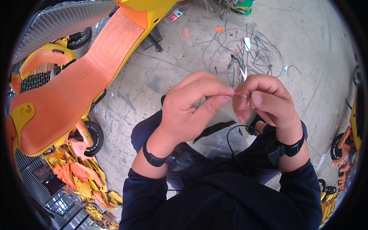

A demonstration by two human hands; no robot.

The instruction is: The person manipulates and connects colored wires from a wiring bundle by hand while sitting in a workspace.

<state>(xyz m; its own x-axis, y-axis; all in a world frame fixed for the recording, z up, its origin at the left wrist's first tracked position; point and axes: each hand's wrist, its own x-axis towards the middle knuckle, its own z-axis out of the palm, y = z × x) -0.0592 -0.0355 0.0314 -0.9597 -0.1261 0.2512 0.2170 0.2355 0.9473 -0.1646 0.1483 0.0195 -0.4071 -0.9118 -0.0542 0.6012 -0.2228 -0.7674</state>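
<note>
A thin red wire (237, 94) runs across the short gap between my two hands, its right part looking paler. My left hand (191, 103) pinches it between thumb and forefinger. My right hand (270, 101) is closed at the wire's other end, thumb against curled fingers, with the fingertips slightly blurred. Just beyond the right hand shows a white V-shaped piece (243, 73); I cannot make out what it is. Past that, a loose tangle of grey and black cables (260, 53) lies on the concrete floor.
A large orange and yellow vehicle body (76, 86) stands close on my left. Behind it lies a heap of yellow and orange panels (82, 170). A plastic bottle (175, 14) and an orange scrap (219, 29) lie on the floor ahead. More vehicles with wheels (337, 146) line the right edge.
</note>
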